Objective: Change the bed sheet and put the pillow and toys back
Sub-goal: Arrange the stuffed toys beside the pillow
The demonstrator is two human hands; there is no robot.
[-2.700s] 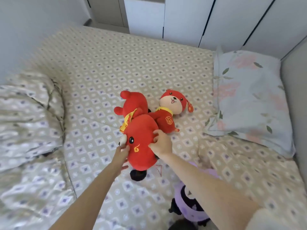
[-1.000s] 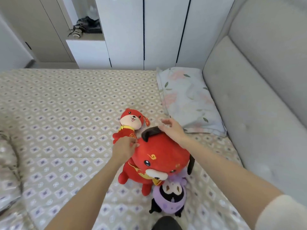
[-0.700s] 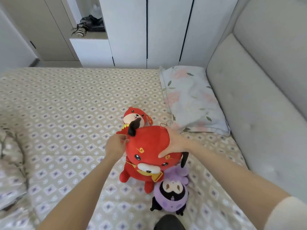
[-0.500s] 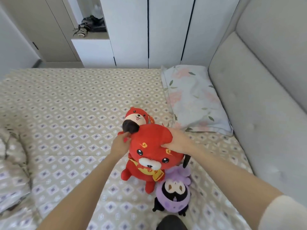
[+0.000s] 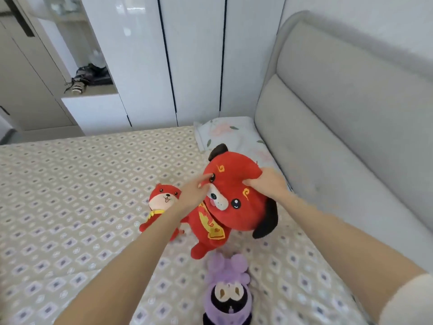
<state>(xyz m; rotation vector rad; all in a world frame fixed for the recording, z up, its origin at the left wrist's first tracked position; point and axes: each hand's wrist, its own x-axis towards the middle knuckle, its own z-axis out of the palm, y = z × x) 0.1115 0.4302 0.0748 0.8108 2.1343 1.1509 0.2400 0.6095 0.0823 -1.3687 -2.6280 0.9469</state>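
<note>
Raised since before, the big red plush dog point(image 5: 236, 207) hangs pinched in the right hand point(image 5: 269, 186) — left hand point(image 5: 192, 194), fingers straight, presses its cheek; seat it upright beyond both hands.

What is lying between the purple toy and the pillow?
In the head view, the big red dog is between the purple toy and the pillow.

The dog point(image 5: 236, 198) raised and turned between the hands

It lay face down under both hands; now it is up and face-on with its head tilted, no longer touching the purple toy point(image 5: 228, 287) below the wrists. The right hand point(image 5: 267, 184) has shifted to bunch the forehead fabric, and the left hand point(image 5: 194, 193) has slid from the ear to beside one eye.
</note>
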